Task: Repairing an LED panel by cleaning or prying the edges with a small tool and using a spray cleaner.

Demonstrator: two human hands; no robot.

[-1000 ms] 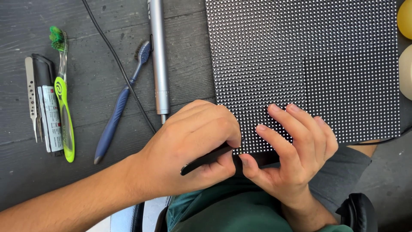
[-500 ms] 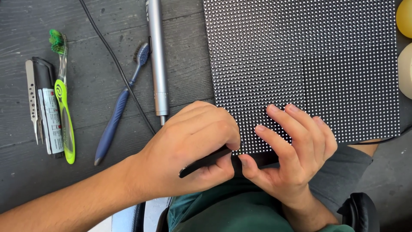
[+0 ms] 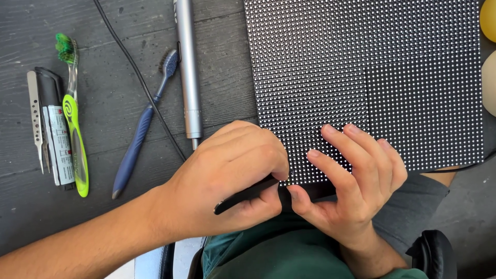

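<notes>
A dark grey, weathered wooden desk (image 3: 103, 217) fills the view from above, its planks running left to right. Nearest the camera, over a lap in green cloth, the left hand (image 3: 227, 181) is closed in a pinch round a slim black tool (image 3: 245, 194), probably tweezers, though the tip is hidden under the fingers; the tool's point meets the near edge of a black LED matrix panel (image 3: 361, 77), a flat board covered in rows of tiny white dots. The right hand (image 3: 356, 181) lies just beside it, fingers spread and resting on the panel's face, thumb tucked under the near edge, so it steadies the board rather than grips anything loose. The step in hand looks like fine work on a single dot at the panel's front row, with one hand bracing and the other picking. The next move seems to call for a very small, steady motion of the tool tip, with the board kept from sliding. Further out on the left lie a blue toothbrush (image 3: 137, 147), a silver pen-shaped driver (image 3: 187, 72) and a thin black cable (image 3: 139, 85) crossing between them. Beyond those sit a green toothbrush (image 3: 75, 134), a black tube with a white label (image 3: 54, 134) and metal tweezers (image 3: 36, 121).
</notes>
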